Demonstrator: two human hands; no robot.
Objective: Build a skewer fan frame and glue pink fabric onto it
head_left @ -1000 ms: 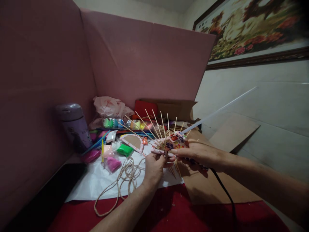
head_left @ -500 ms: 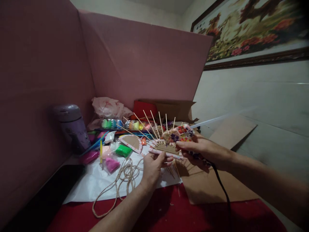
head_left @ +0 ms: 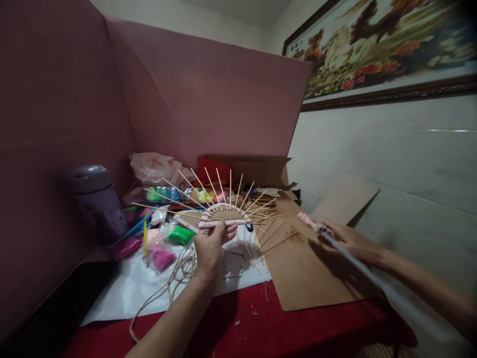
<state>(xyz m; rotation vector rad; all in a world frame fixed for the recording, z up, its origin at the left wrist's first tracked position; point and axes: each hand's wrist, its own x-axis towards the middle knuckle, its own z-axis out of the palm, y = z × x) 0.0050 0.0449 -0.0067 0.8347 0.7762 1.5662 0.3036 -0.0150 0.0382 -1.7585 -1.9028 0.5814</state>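
My left hand (head_left: pixel 211 244) is closed on the straight lower edge of a half-round cardboard piece (head_left: pixel 225 215) with a pale patterned rim. Thin wooden sticks (head_left: pixel 204 185) fan outward from its curved edge. On the right, my right hand (head_left: pixel 341 238) grips a flower-patterned glue gun (head_left: pixel 315 223), held over the brown cardboard and away from the fan. A long translucent glue stick (head_left: pixel 372 276) juts from the gun toward the lower right, smeared by motion. Behind the fan's left side lies a second half-round cardboard piece (head_left: pixel 186 219), partly covered.
Twine (head_left: pixel 182 268) lies on white paper (head_left: pixel 122 293). Left are a purple bottle (head_left: pixel 97 206), packets of green clay (head_left: pixel 181 235) and pink clay (head_left: pixel 163 258). Loose sticks (head_left: pixel 249 253) lie beside a flat cardboard sheet (head_left: pixel 298 278). Pink panels (head_left: pixel 208 94) stand behind.
My right hand has drawn the glue gun away from the fan to the right and turned it. The fan in my left hand now shows fully. The view has shifted slightly right.
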